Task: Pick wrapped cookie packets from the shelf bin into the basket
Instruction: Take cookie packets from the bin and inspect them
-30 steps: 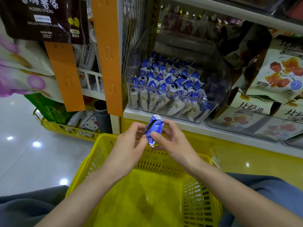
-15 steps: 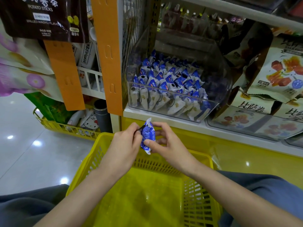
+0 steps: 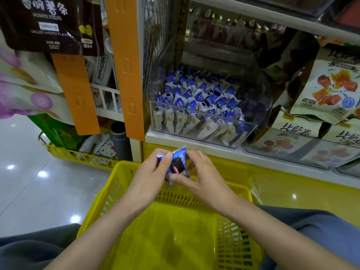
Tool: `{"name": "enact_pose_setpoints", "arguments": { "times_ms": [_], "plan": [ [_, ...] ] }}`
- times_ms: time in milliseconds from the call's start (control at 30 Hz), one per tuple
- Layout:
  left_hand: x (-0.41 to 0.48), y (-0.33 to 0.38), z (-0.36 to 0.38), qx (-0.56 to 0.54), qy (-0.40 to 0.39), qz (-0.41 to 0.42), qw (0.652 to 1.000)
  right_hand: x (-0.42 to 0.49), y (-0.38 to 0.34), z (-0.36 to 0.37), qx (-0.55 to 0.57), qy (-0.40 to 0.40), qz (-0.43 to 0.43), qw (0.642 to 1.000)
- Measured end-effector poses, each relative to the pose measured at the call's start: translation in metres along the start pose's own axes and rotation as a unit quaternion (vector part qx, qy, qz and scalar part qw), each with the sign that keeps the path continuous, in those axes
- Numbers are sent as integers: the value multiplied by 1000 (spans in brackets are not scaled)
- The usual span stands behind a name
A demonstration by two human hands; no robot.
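Soft, rather dim light; glare spots lie on the glossy pale tiled floor (image 3: 29, 191) left of the left hand (image 3: 149, 177). The blue wrapped cookie packet (image 3: 179, 159) pinched between it and the right hand (image 3: 205, 178) is blurred, and the clear plastic shelf bin (image 3: 253, 106) above them shows hazy reflections.

Edges of cookie packet (image 3: 180, 157) behind fingers (image 3: 164, 161), its print a blur

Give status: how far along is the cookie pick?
Early. Done: nothing shows on the visible basket floor. In hand: one blue packet, pinched by left hand and right hand above the basket's far rim. Left: drop it in, then probably pick more; the bin looks nearly full.
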State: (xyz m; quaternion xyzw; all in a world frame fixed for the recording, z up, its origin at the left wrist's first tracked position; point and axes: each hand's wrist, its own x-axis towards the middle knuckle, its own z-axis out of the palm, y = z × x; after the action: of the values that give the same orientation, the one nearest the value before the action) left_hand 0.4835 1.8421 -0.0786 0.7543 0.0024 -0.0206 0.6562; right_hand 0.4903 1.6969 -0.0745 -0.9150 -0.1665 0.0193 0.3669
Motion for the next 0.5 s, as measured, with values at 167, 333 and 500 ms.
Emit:
{"name": "enact_pose_setpoints", "arguments": {
  "times_ms": [167, 333, 500],
  "plan": [
    [2, 6, 2, -178, 3, -76, 981, 3, -2, -7, 83, 26, -6, 996],
    [4, 9, 0, -297, -36, -152, 942, -3, -5, 1, 71, 87, -46, 993],
    [1, 11, 0, -299, -94, -126, 941, -3, -8, -1, 84, 88, -65, 990]
  ]
}}
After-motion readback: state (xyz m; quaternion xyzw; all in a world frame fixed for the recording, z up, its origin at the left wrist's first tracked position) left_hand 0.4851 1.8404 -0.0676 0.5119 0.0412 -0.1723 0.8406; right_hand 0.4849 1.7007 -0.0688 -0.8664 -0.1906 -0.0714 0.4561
